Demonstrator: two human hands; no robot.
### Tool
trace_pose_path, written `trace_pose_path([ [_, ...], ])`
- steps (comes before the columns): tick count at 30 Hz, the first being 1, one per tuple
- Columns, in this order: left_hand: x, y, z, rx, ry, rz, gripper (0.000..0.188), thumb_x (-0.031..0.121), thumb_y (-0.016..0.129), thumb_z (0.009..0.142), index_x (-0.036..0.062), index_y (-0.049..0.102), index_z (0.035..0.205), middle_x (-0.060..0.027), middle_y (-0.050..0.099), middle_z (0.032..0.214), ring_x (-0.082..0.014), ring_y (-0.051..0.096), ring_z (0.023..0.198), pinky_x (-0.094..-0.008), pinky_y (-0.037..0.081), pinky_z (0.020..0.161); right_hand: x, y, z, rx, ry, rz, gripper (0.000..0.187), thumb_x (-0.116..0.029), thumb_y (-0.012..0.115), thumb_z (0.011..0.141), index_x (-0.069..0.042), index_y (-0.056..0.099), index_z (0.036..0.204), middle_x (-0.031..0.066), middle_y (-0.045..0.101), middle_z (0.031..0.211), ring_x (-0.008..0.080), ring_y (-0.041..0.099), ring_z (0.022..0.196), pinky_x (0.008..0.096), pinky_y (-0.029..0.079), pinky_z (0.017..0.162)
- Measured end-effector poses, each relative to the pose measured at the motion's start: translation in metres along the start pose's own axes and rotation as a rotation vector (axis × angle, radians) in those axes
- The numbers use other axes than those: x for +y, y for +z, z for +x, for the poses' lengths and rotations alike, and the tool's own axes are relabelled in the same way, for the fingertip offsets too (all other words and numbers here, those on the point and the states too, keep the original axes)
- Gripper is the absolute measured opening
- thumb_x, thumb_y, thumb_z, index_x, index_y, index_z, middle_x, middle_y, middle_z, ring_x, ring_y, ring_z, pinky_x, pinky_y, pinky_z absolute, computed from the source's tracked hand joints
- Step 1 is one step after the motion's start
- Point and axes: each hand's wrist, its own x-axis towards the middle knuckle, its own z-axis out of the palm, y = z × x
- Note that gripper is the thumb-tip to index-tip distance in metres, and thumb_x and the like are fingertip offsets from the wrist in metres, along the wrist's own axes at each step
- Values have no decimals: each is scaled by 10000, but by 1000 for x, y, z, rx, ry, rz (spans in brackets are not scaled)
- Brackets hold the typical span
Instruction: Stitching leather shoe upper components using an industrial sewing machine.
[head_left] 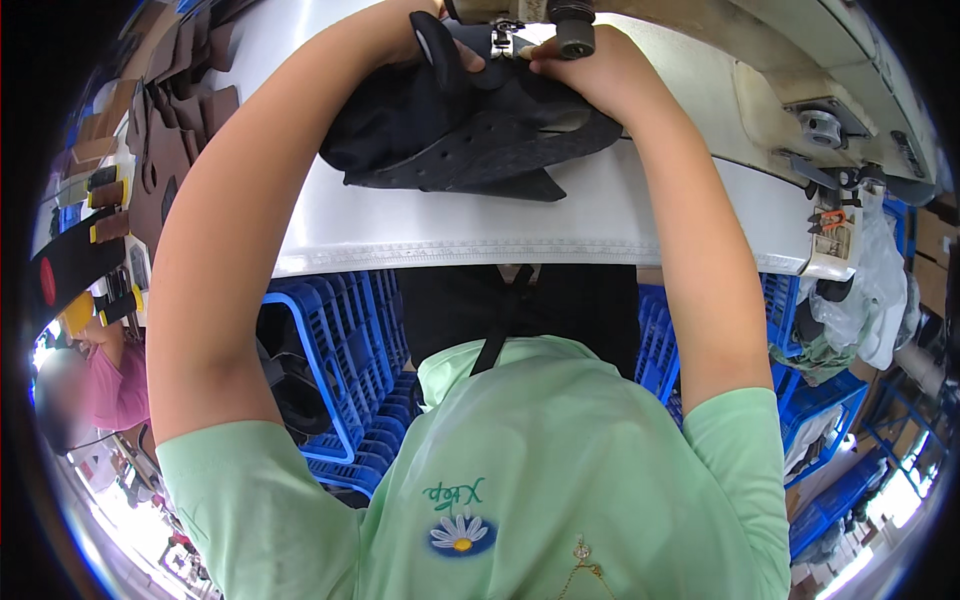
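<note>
A black shoe upper [455, 135], soft and curved with small holes in its lower piece, lies on the white bed of a sewing machine. Its top edge reaches the metal presser foot [503, 42]. My left hand [468, 57] grips the upper just left of the foot, mostly hidden behind a raised black flap; a fingertip shows. On the other side, my right hand [588, 68] pinches the edge of the upper, thumb and fingers close to the foot. Part of its fingers is covered by the dark round machine part [573, 28].
Brown cut pieces [170, 135] and thread spools [108, 195] lie at the left. Blue crates [335, 360] stand under the table's front edge. Orange-handled snips [828, 220] and clear plastic bags [875, 290] are at the right. Another person [118, 385] sits at far left.
</note>
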Motion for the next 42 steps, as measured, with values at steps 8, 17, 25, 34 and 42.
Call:
trace_pose_path([
  [8, 2, -8, 14, -40, -38, 358, 674, 280, 849, 708, 96, 630, 1318, -159, 643, 1287, -320, 577, 1193, -405, 450, 1010, 0, 13, -3, 120, -52, -24, 244, -349, 735, 822, -144, 772, 948, 122, 726, 852, 307, 694, 845, 397, 535, 781],
  [17, 1, -19, 26, -50, 2, 430, 608, 293, 798, 755, 102, 634, 1309, -159, 644, 1282, -309, 581, 1189, -404, 450, 1011, -5, 19, -15, 168, -10, -81, 245, -371, 671, 872, -169, 761, 978, 139, 723, 890, 359, 679, 889, 447, 540, 796],
  [25, 3, -26, 30, -54, 15, 463, 546, 306, 747, 803, 108, 638, 1300, -158, 645, 1277, -297, 585, 1185, -402, 451, 1012, -6, 26, -16, 206, -42, -88, 235, -357, 665, 871, -167, 763, 970, 137, 721, 891, 355, 677, 889, 455, 539, 784],
  [34, 8, -35, 34, -41, 27, 522, 482, 320, 690, 856, 115, 642, 1290, -158, 646, 1272, -284, 590, 1180, -400, 452, 1013, -11, 32, -20, 259, -53, -141, 220, -344, 654, 877, -163, 764, 939, 132, 718, 866, 349, 681, 858, 450, 545, 748],
  [42, 55, -53, 8, 85, 80, 734, 433, 333, 639, 904, 121, 645, 1281, -157, 647, 1266, -272, 594, 1175, -398, 453, 1013, 0, 5, -48, 121, -49, 131, 308, -268, 683, 859, -131, 730, 1130, 175, 676, 1143, 333, 653, 1020, 407, 527, 890],
])
